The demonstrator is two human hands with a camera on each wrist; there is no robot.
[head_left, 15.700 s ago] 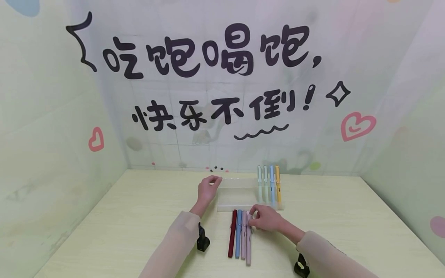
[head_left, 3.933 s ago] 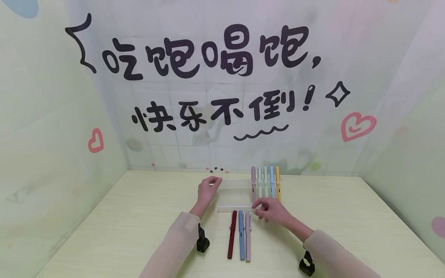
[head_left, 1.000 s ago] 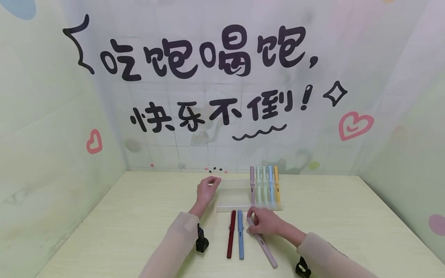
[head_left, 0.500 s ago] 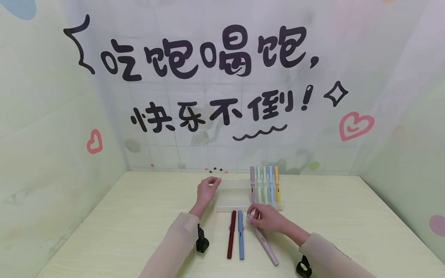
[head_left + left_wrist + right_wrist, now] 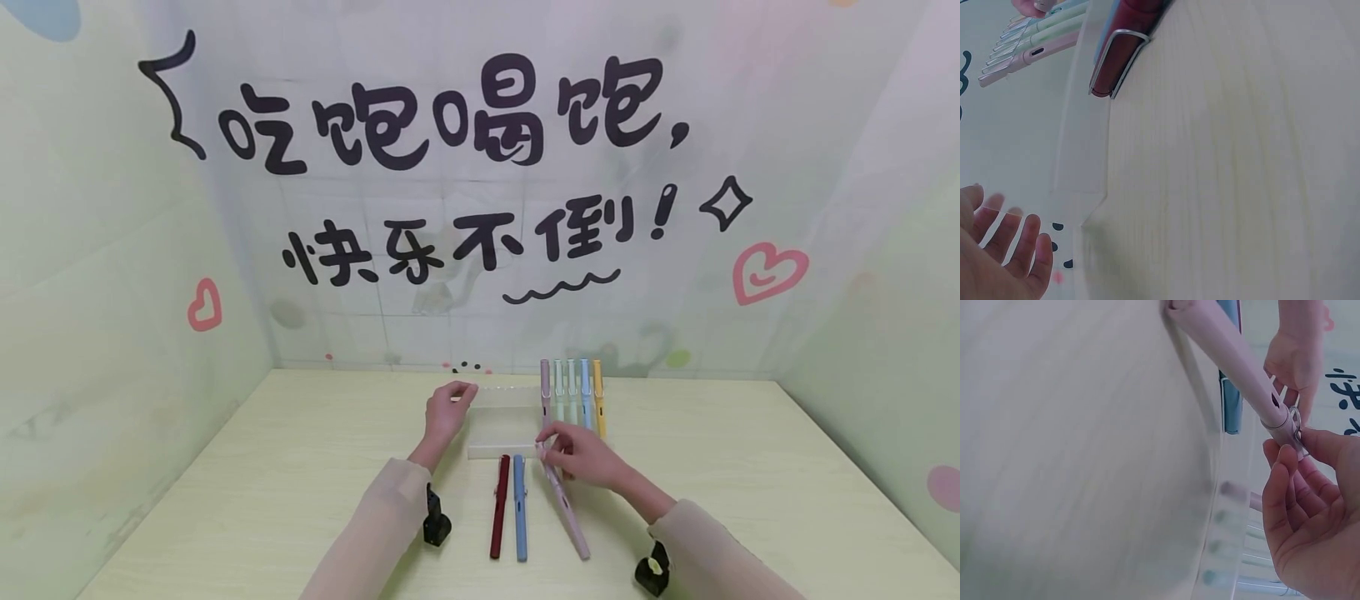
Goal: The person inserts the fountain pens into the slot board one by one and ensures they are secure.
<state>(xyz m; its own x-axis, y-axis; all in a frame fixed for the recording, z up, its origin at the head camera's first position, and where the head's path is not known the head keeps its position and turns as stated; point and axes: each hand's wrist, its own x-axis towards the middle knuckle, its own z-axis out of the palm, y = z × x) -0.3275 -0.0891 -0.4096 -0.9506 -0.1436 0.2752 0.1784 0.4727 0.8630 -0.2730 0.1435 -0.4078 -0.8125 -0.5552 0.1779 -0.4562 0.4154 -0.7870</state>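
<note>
My left hand (image 5: 448, 412) pinches the upper left corner of a clear pen stand (image 5: 502, 451). The left wrist view has its fingers (image 5: 1005, 234) at the stand's transparent edge. With thumb and fingertips, my right hand (image 5: 587, 457) holds a pale pink pen (image 5: 567, 512) by its capped end, near the clip. This pen slants over the stand's front edge, its other end towards me. In the stand's right part, a mauve pen (image 5: 545, 392), two pale green pens, a light blue pen (image 5: 586, 392) and a yellow pen (image 5: 598, 396) lean side by side.
A dark red pen (image 5: 499, 508) and a blue pen (image 5: 521, 510) lie side by side on the pale wooden table (image 5: 300, 508), just in front of the stand. Behind the table hangs a printed backdrop (image 5: 465, 333), with side panels left and right.
The mauve pen has moved from the table into the stand. My right hand has since picked up the pale pink pen, turned it aslant and brought it forward to the stand. My left hand stays put.
</note>
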